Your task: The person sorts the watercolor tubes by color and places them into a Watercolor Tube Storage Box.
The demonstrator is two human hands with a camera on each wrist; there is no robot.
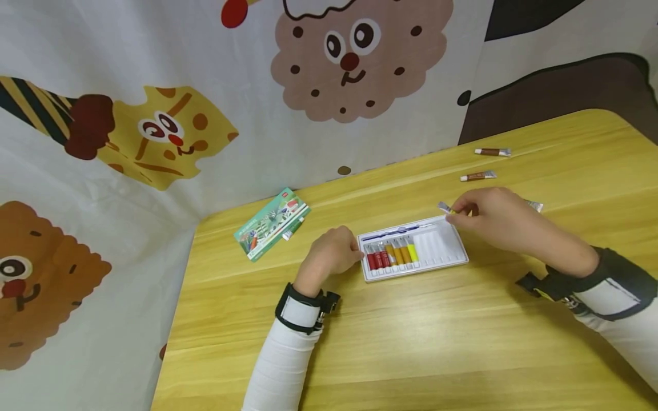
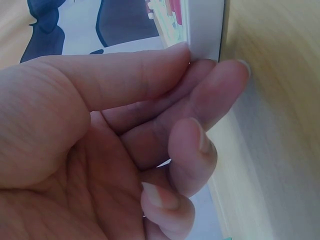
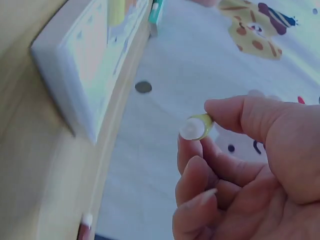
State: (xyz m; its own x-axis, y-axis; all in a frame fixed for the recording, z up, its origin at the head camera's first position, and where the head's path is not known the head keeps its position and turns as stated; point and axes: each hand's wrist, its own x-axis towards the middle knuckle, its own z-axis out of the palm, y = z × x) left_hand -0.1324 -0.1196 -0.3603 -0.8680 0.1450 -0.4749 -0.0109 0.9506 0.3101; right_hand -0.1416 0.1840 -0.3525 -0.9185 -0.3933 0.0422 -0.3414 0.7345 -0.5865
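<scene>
A white plastic paint tray lies on the wooden table, with several red, ochre and yellow paint tubes side by side in its left slots. The slots to the right hold no tubes. A thin blue paintbrush lies along the tray's far side. My left hand pinches the tray's left edge between thumb and fingertips, its other fingers loosely curled. Just above the tray's far right corner, my right hand holds a small paint tube between thumb and fingers. This yellow tube points its white cap at the right wrist camera.
Two brown paint tubes lie at the back right. Another tube's silver end shows behind my right hand. A green printed box stands back left, with a green-labelled tube beside it. A cartoon-printed cloth hangs behind the table.
</scene>
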